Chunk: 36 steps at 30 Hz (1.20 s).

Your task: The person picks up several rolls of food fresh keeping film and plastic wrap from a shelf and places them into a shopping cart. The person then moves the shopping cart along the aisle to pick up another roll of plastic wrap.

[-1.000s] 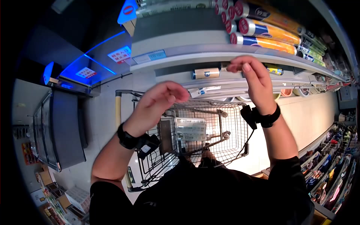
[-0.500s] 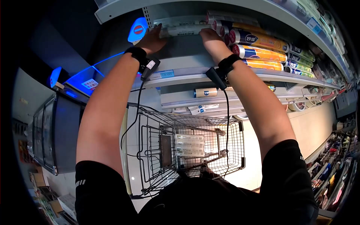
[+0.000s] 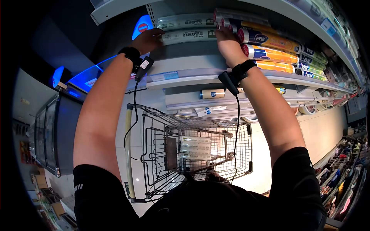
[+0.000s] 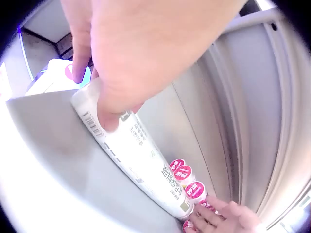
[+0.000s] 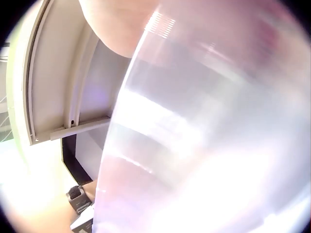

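Note:
A white cling film roll (image 3: 190,36) lies lengthwise between my two hands, low over the shelf. My left hand (image 3: 148,41) grips its left end; in the left wrist view the thumb presses its near side, beside a barcode. At the other end is my right hand (image 3: 229,45), its fingers (image 4: 206,219) right at the roll's tip. A blurred, clear-wrapped surface fills most of the right wrist view. Behind the held roll sits another cling film roll (image 3: 185,22). Several similar rolls (image 3: 195,148) lie in the shopping cart (image 3: 216,169) below.
Orange and blue rolls (image 3: 271,37) with red ends are stacked right of my right hand. An upper shelf (image 3: 111,10) overhangs the hands, and the shelf's front rail (image 3: 192,74) runs below them. Lower down lies a tan roll (image 3: 212,94). Cables hang from both wrists.
Both hands went from above the cart up to the shelf and took the cling film roll by its ends. Since half a second ago, the roll has come slightly toward me.

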Motion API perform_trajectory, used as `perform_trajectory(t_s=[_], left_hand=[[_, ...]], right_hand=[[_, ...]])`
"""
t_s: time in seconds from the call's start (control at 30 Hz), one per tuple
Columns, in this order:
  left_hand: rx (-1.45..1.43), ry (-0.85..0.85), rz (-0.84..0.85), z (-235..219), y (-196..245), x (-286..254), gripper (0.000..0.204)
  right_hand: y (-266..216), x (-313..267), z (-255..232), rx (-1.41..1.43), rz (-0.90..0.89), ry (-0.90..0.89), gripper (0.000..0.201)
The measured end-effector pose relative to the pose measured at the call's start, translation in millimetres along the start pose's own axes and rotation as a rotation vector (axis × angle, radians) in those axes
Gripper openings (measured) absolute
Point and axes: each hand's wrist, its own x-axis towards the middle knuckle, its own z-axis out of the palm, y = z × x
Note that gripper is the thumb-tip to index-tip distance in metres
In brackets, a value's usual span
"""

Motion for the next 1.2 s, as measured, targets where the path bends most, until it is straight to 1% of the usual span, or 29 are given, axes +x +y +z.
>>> perform_trajectory(t_s=[0.03,0.1,0.13,0.17,0.2,0.23,0.3,0.33,0.37,0.43,0.47,0.5,0.53,0.57,0.63,0.67,0.73,0.77,0.83,0.87,0.9,0.93,1.0,1.03,1.1,1.13,1.17,1.2], left_hand=[[-0.003,-0.012,-0.022,-1,-1,-2,0.042],[-0.001,-0.024,-0.044,-4,4,-8,0.042],[0.0,-0.009,-0.087,-3,8,-15,0.042],[0.0,0.006,-0.131,-4,12,-23,0.041],[0.043,0.024,-0.116,-5,13,-31,0.039],[0.092,0.029,-0.125,-10,20,-43,0.038],[-0.144,0.054,-0.204,-10,7,-63,0.038],[-0.19,0.091,-0.202,-12,1,-74,0.038],[-0.182,0.091,-0.211,-13,-5,-84,0.038],[-0.438,0.117,-0.243,-19,-1,-102,0.038],[-0.451,0.158,-0.234,-21,3,-109,0.038],[-0.447,0.161,-0.239,-24,7,-116,0.038],[-0.581,0.219,-0.204,-26,10,-123,0.038],[-0.714,0.279,-0.168,-29,15,-131,0.037],[-1.065,0.392,-0.174,-37,38,-153,0.035],[-1.189,0.421,-0.153,-38,50,-165,0.033],[-1.47,0.469,-0.15,-25,64,-185,0.031],[-1.626,0.486,-0.156,-15,66,-191,0.029],[-1.858,0.523,-0.267,7,80,-203,0.027],[-1.915,0.529,-0.308,18,87,-208,0.024],[-1.975,0.528,-0.344,27,93,-212,0.022],[-1.983,0.527,-0.368,39,93,-219,0.022],[-2.066,0.394,-0.35,59,93,-227,0.018],[-2.074,0.391,-0.371,67,96,-232,0.018],[-2.068,0.428,-0.542,82,103,-237,0.018],[-2.095,0.375,-0.555,91,101,-242,0.018],[-2.104,0.367,-0.565,100,99,-244,0.018],[-2.077,0.354,-0.592,108,98,-247,0.019]], right_hand=[[3,2,2,0.005,0.0,0.001,0.046],[5,6,6,-0.223,-0.103,0.105,0.047],[3,5,4,-0.219,-0.103,0.106,0.047],[0,4,0,-0.23,-0.088,0.016,0.049],[-3,2,-2,-0.241,-0.072,-0.074,0.051],[3,4,-1,-0.236,-0.072,-0.075,0.051],[14,9,6,-0.184,-0.002,-0.141,0.059],[16,8,9,-0.108,0.045,-0.182,0.067],[20,3,13,-0.161,0.018,-0.099,0.051],[17,5,17,-0.045,-0.039,-0.225,0.053],[17,4,18,-0.039,-0.04,-0.231,0.053],[0,-4,14,-0.127,-0.085,-0.242,0.051],[-17,-11,10,-0.215,-0.13,-0.252,0.05],[-29,-17,9,-0.208,-0.131,-0.258,0.05],[-49,-32,10,0.188,-0.271,-0.166,0.05],[-60,-43,5,0.25,-0.234,-0.191,0.047],[-75,-72,-3,0.367,-0.141,-0.24,0.041],[-84,-90,-2,0.421,-0.102,-0.225,0.042],[-81,-113,-3,0.463,-0.007,-0.218,0.051],[-75,-121,-5,0.453,0.0,-0.215,0.051],[-72,-132,-5,0.444,0.052,-0.188,0.048],[-67,-143,-7,0.433,0.086,-0.173,0.047],[-58,-160,-12,0.408,0.112,-0.152,0.043],[-55,-171,-15,0.354,0.152,-0.119,0.039],[-42,-188,-24,0.372,0.167,-0.125,0.041],[-37,-198,-27,0.352,0.179,-0.105,0.039],[-27,-207,-30,0.304,0.174,-0.091,0.036],[-17,-214,-31,0.255,0.205,-0.085,0.035]])
